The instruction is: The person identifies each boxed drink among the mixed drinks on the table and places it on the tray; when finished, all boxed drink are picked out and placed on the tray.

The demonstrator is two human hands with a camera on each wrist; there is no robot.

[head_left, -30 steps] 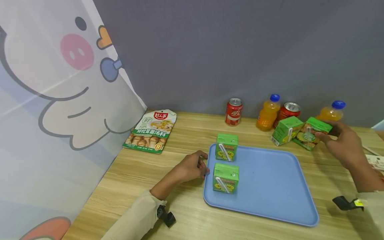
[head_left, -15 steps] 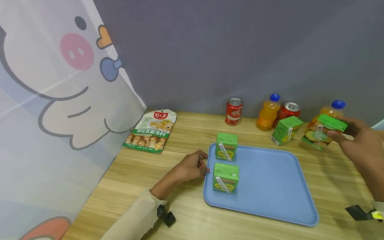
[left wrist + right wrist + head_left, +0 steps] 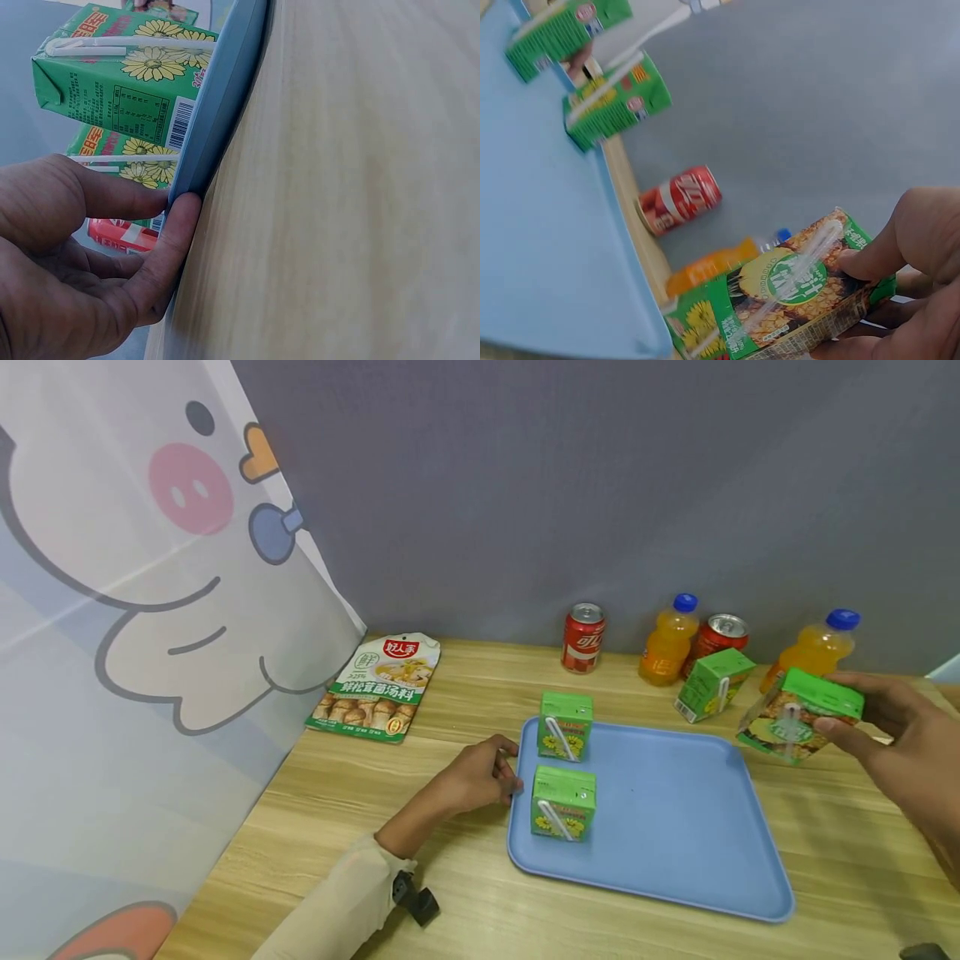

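In the head view my right hand (image 3: 911,731) grips a pineapple juice carton (image 3: 798,717) by its right end, thumb on the front. The carton hangs tilted above the table, just beyond the tray's back right corner. My left hand (image 3: 474,775) pinches the left rim of the blue tray (image 3: 675,827); the left wrist view shows thumb and finger on either side of the rim (image 3: 217,105). Two green drink cartons with yellow flowers and white straws stand upright along the tray's left side, a rear carton (image 3: 565,728) and a front carton (image 3: 563,806).
Behind the tray stand a red cola can (image 3: 583,639), an orange drink bottle (image 3: 669,642), a second can (image 3: 723,633) and another orange bottle (image 3: 817,647). A green carton (image 3: 714,687) leans before the second can. A soup seasoning pouch (image 3: 375,687) lies at back left.
My right hand has carried the pineapple carton away from the leaning green carton, first rightward, then nearer to me and slightly back left. The left hand and tray have stayed put.
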